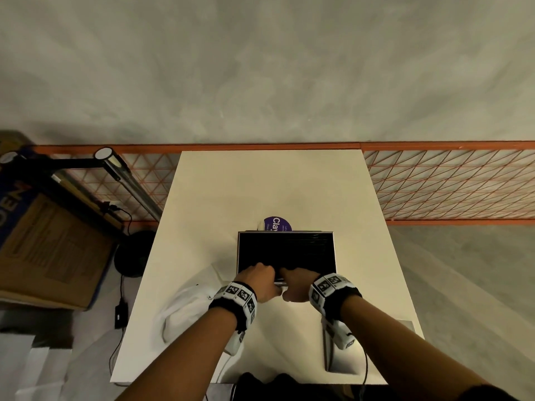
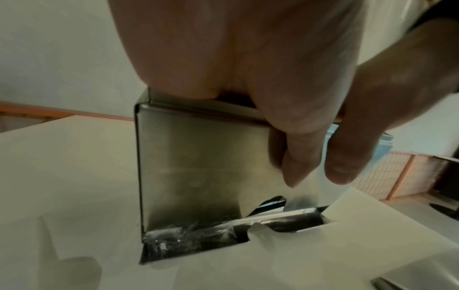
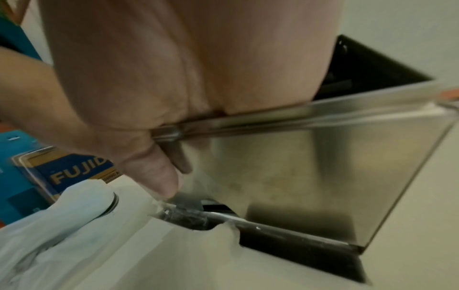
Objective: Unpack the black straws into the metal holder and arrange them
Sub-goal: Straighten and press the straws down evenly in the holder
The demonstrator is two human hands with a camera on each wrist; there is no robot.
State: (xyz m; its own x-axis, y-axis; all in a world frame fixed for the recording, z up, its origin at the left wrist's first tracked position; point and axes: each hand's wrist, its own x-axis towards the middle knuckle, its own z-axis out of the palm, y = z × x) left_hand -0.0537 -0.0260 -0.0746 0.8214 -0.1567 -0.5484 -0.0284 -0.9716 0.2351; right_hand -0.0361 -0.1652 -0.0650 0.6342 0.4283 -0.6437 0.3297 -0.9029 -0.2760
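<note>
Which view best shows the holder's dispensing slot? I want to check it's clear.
The left wrist view: the metal holder shows its bottom slot almost whole. The right wrist view shows it partly behind the right hand. The head view shows only the dark open top.

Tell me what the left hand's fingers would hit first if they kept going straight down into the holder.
Most likely the black straws that fill the holder. The left hand hooks over its near rim, fingers reaching inside, where the head view shows only black. How deep the fingers already sit is unclear.
</note>
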